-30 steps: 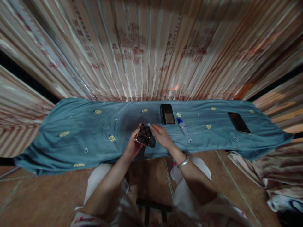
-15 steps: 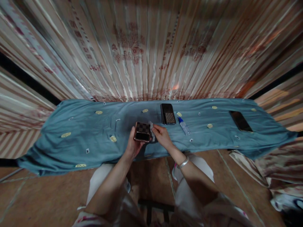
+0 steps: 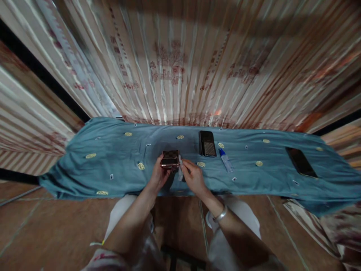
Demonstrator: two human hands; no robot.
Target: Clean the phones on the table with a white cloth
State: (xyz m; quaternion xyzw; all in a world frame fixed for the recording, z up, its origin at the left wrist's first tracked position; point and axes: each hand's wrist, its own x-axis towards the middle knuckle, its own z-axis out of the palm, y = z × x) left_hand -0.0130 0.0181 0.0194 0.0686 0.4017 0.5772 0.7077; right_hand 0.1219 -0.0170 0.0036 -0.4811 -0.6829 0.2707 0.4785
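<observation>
Head view, left hand (image 3: 158, 177): I see it gripping a small folded copper-edged phone with a checkered black panel (image 3: 170, 159) above the blue-green patterned cloth (image 3: 113, 158).
Right hand (image 3: 194, 178): pinches a small pale wipe (image 3: 180, 170), touching that phone's right edge.
Count: three phones; dark rectangular phone (image 3: 207, 143) just beyond, flat black phone (image 3: 301, 162) far right; one clear blue-capped bottle (image 3: 226, 160).

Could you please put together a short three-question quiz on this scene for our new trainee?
1. True or false: the left hand holds the checkered phone.
2. What does the right hand pinch beside that phone? A) a small white wipe B) a spoon C) a key
3. How many other phones lie on the blue cloth?

Key:
1. True.
2. A.
3. Two: the phone with a patterned case beside the small bottle, and a dark phone far right.
</observation>
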